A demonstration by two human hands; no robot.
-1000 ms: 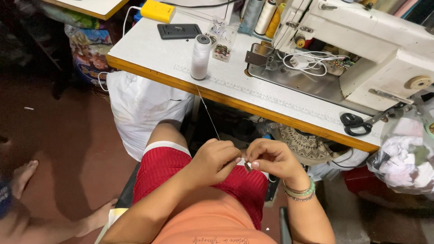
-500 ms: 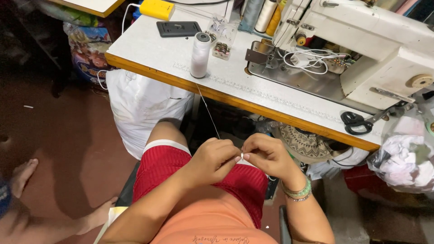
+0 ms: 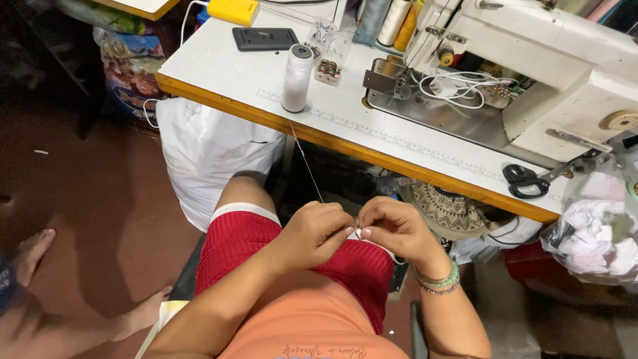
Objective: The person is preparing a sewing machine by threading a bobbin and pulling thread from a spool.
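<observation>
My left hand [image 3: 318,233] and my right hand [image 3: 393,230] meet fingertip to fingertip above my lap, over red shorts [image 3: 266,249]. Between the pinched fingers sits a small shiny object, too small to tell what it is. A thin white thread [image 3: 306,159] runs from my left hand up to a white thread spool [image 3: 296,78] standing near the front edge of the white sewing table [image 3: 219,60]. A green bead bracelet circles my right wrist.
A white sewing machine [image 3: 565,66] stands at the table's right, black scissors [image 3: 525,181] by its front edge. A black phone [image 3: 264,38] and yellow box [image 3: 232,9] lie at the back. A white sack [image 3: 206,159] sits under the table. Another person's bare feet [image 3: 33,249] rest at the left.
My hands have drawn closer together and shifted slightly; the small shiny object between them is now almost hidden by my fingertips.
</observation>
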